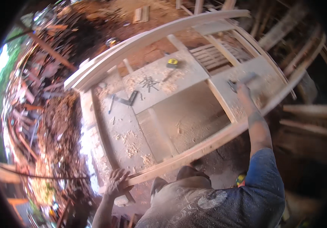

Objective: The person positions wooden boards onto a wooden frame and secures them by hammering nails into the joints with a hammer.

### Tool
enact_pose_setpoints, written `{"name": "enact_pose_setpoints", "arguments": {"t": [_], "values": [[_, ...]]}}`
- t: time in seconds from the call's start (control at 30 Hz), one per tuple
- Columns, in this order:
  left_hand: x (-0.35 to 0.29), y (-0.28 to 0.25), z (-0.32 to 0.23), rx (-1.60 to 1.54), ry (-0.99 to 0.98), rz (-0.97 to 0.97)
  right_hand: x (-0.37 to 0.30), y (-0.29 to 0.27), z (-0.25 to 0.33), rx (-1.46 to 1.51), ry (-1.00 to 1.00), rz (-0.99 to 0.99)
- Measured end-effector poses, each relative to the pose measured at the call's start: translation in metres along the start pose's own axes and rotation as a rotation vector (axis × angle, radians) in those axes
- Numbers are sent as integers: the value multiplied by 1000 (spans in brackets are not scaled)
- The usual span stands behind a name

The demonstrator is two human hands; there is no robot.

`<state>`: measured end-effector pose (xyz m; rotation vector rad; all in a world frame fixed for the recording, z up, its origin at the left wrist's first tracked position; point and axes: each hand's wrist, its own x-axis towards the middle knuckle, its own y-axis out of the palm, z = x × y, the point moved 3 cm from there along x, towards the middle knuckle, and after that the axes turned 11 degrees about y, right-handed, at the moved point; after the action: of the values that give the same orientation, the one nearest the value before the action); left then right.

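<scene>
The person's torso [197, 203] filled the lower edge of the frame, in a dusty dark shirt with a blue sleeve and a pale print. Across the middle lay a large wooden frame [193, 153], slanting up to the right, with flat boards [193, 70] set between its rails. A heap of scrap wood [57, 49] spread over the upper left. A long pale timber [159, 35], bowed by the lens, ran along the frame's far side.

At lower centre-left, the left hand [117, 181] rested on the near-left corner of the frame, its fingers spread apart. At centre-right, the right hand [243, 89] was low over a board, at a dark tool [232, 86]; blur hid the tool's kind, and whether the fingers were clamped on it I could not tell.

Left of centre lay a dark try square [127, 101], with wood shavings [131, 142] below it. Above centre stood a yellow tape measure [172, 62]. A slim pen-like stick [111, 104] lay beside the square, and loose nails [149, 83] were strewn near it.
</scene>
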<state>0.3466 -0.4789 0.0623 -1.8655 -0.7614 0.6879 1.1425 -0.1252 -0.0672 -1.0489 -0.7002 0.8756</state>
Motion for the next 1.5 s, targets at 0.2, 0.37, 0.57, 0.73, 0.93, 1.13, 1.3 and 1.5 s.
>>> {"name": "enact_pose_setpoints", "arguments": {"t": [0.2,0.37,0.57,0.73,0.93,1.13,1.3,1.5], "values": [[-36,-14,-46,-147,-618,-608,62,36,-22,-267,-31,135],[-139,46,-132,105,-1287,-733,60,32,36,-647,-210,106],[-255,219,-274,-63,-1699,-484,38,-21,136,-958,-611,330],[-298,338,-294,-763,-1651,-78,-44,3,297,-632,-587,573],[-282,280,-170,-790,-1392,-498,-272,26,444,-92,-555,842],[-401,256,-97,-734,-1323,-861,-393,165,516,54,-649,610],[-566,377,-102,-681,-1529,-739,-394,250,516,-39,-604,195],[-673,457,-164,-1296,-1940,-811,-456,206,535,-265,-389,286]]}}
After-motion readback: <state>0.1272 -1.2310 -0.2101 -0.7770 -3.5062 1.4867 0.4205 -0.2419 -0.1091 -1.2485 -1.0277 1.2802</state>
